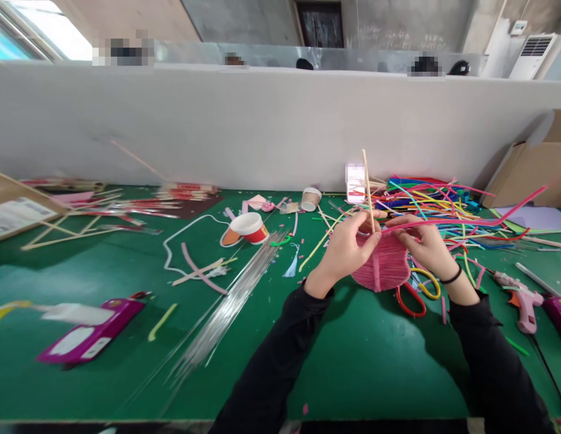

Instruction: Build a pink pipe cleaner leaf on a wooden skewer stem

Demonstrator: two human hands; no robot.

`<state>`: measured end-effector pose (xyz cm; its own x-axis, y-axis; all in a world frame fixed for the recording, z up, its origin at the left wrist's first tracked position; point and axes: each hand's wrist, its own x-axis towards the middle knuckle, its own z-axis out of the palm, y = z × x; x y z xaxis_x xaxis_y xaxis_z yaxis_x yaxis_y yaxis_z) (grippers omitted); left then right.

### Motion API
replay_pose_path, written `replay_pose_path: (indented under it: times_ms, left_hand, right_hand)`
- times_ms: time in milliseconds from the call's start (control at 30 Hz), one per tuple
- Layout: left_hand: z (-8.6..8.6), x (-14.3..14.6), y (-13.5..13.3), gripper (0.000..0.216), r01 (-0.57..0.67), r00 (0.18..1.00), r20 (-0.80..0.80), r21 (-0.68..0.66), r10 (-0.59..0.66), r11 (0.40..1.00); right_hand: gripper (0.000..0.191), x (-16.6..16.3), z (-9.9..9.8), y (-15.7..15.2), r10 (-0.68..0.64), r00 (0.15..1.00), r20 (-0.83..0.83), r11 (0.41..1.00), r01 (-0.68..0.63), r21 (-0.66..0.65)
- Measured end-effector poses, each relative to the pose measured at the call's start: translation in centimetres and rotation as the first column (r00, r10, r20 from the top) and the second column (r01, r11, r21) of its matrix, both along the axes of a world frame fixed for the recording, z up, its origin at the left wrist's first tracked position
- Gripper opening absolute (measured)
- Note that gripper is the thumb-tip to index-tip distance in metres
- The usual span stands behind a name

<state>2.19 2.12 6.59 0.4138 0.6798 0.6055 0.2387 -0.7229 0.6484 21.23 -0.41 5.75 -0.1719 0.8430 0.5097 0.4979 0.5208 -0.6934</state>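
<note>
My left hand [341,250] is closed, thumb and fingers pinching the top edge of a pink panel [389,271] of side-by-side pipe cleaners. A thin wooden stick [367,181] rises from the same pinch. At the panel's upper right, my right hand [425,250] is closed on a long pink pipe cleaner [502,220], whose loose end reaches out to the right. The panel hangs upright between both hands, and the fingers hide part of its top edge. Just below my right hand lie scissors with red and yellow handles [411,304], partly behind the panel.
Many coloured pipe cleaners [425,193] are heaped behind my hands, near a phone [355,184]. A pink glue gun [525,304] lies at right, its cord trailing forward. To the left are a paper cup [248,228], clear thin rods [226,307] and a purple device [95,331].
</note>
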Motion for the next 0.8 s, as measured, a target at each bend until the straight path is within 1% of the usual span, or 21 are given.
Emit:
replay_pose_path:
  times_ms: [67, 167, 267, 333, 400, 533, 633, 700, 800]
  left_hand:
    - [0.0, 0.0, 0.0, 0.017, -0.004, 1.0, 0.002, -0.004, 0.004, 1.0]
    - [-0.1, 0.0, 0.1, 0.018, -0.001, 1.0, 0.004, -0.005, 0.001, 1.0]
    - [-0.2, 0.0, 0.1, 0.02, 0.001, 1.0, 0.005, -0.001, -0.001, 1.0]
    - [-0.3, 0.0, 0.1, 0.02, 0.004, 1.0, 0.007, 0.004, -0.004, 1.0]
    - [-0.3, 0.0, 0.1, 0.019, 0.012, 1.0, 0.007, 0.006, -0.012, 1.0]
    - [-0.2, 0.0, 0.1, 0.017, 0.016, 1.0, 0.01, -0.002, -0.016, 1.0]
    - [-0.1, 0.0, 0.1, 0.014, 0.007, 1.0, 0.008, -0.013, -0.007, 1.0]
    - [-0.1, 0.0, 0.0, 0.015, 0.003, 1.0, 0.009, -0.017, -0.003, 1.0]
    - [-0.1, 0.1, 0.0, 0.016, 0.003, 1.0, 0.011, -0.015, -0.003, 1.0]
  right_hand:
    - [0.013, -0.1, 0.0, 0.0, -0.031, 0.999, 0.022, 0.999, 0.03, 0.032]
    - [0.008, -0.4, -0.4, 0.0, -0.057, 0.992, 0.109, 0.986, 0.039, 0.161]
    - [0.009, -0.6, -0.8, 0.0, -0.078, 0.98, 0.182, 0.969, 0.031, 0.246]
    - [0.01, -0.6, -0.9, 0.0, -0.093, 0.974, 0.204, 0.967, 0.04, 0.25]
    - [0.009, -0.5, -0.9, 0.0, -0.09, 0.979, 0.185, 0.973, 0.046, 0.226]
    - [0.007, -0.6, -0.9, 0.1, -0.07, 0.996, 0.056, 0.991, 0.063, 0.12]
    - [0.007, -0.7, -0.9, 0.1, -0.096, 0.995, 0.021, 0.994, 0.095, 0.056]
    - [0.006, -0.7, -1.0, 0.1, -0.099, 0.994, 0.041, 0.992, 0.095, 0.082]
    - [0.008, -0.7, -1.0, 0.1, -0.107, 0.99, 0.089, 0.981, 0.091, 0.17]
